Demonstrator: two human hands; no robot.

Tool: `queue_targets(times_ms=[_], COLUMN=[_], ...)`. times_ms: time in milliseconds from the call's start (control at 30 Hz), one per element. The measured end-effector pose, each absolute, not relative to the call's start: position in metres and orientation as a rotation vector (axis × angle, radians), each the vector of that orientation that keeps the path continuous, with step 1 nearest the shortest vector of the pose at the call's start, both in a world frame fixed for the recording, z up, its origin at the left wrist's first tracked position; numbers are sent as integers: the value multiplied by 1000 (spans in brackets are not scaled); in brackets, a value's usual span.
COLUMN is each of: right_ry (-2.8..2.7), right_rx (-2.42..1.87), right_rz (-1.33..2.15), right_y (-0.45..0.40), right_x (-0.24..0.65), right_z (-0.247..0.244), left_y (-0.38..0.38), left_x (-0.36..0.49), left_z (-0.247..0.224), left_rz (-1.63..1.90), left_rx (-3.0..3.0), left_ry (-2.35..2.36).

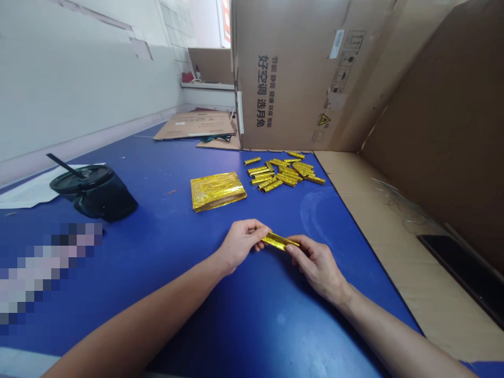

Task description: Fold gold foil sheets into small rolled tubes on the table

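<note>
Between my two hands is a narrow strip of shiny gold foil (276, 241), folded lengthwise and held just above the blue table. My left hand (243, 241) pinches its left end between thumb and fingers. At the right end, my right hand (315, 262) grips it the same way, thumb on the near side. Beyond my left hand lies a flat stack of gold foil sheets (218, 190). Farther back to the right, several folded gold foil strips (286, 174) are heaped loosely on the table.
A dark lidded mug (103, 193) with a straw stands at left on the blue table (165, 241), near white paper (31, 189). Flattened cardboard (192, 125) lies at the back. A big cardboard box (299, 73) walls off the far side. A pixelated patch covers something at left.
</note>
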State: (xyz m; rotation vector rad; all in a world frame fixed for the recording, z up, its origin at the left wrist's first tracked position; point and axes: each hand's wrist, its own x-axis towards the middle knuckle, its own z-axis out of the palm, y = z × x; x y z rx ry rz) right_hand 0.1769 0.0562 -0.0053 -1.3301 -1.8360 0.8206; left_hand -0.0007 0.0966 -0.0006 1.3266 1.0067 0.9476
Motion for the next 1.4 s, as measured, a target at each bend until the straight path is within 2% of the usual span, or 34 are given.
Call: queue_targets(times_ms=[367,600,967,1200,1400], right_ry=[-1686,-1595,-1602,-1494,-1385], right_rx=[-1323,-1311,-1369,-1392,-1256], right_rz=[848,994,931,1059,1079], right_y=[58,59,59,60,62], right_x=[176,175,176,177,177], right_z=[-9,-8,-2,-3,-5], left_y=[96,95,93,91,92], left_x=[-1,0,0,2,2], left_z=[0,0,0,2,1], left_rz=[961,950,909,901,975], left_rx=[1306,1312,1317,1355,1344], left_ry=[1012,958,982,903,998])
